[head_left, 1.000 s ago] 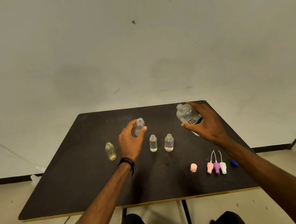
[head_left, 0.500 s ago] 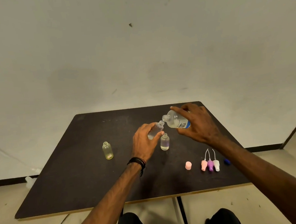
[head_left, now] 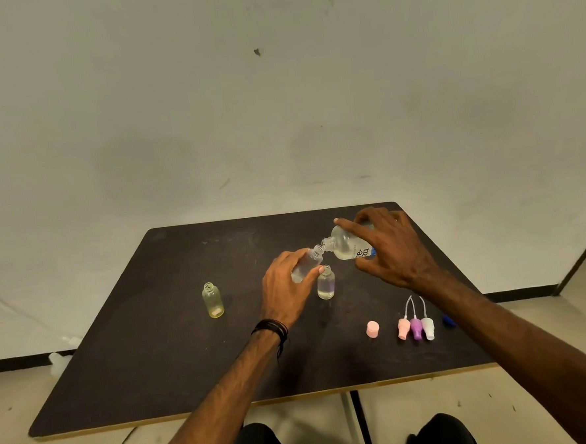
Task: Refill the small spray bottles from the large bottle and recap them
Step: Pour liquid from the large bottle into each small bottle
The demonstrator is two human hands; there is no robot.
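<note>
Clear small bottle [head_left: 308, 260] in left hand [head_left: 286, 291], tilted

The worktop [head_left: 175, 332] is matte black with a pale wood edge. One small bottle [head_left: 213, 300] is yellow-tinted, another [head_left: 325, 283] clear. The large bottle [head_left: 346, 246] is clear with dark lettering and blue. Spray tops: pink [head_left: 403, 328], purple [head_left: 416, 329], white [head_left: 428, 328]; a pink cap [head_left: 372, 329]; a black wristband [head_left: 270, 328].

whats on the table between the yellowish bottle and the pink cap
In the head view, the left hand, gripping a tilted small clear bottle, crosses that stretch from the yellowish bottle to the pink cap. Another small clear bottle stands just behind it.
</note>
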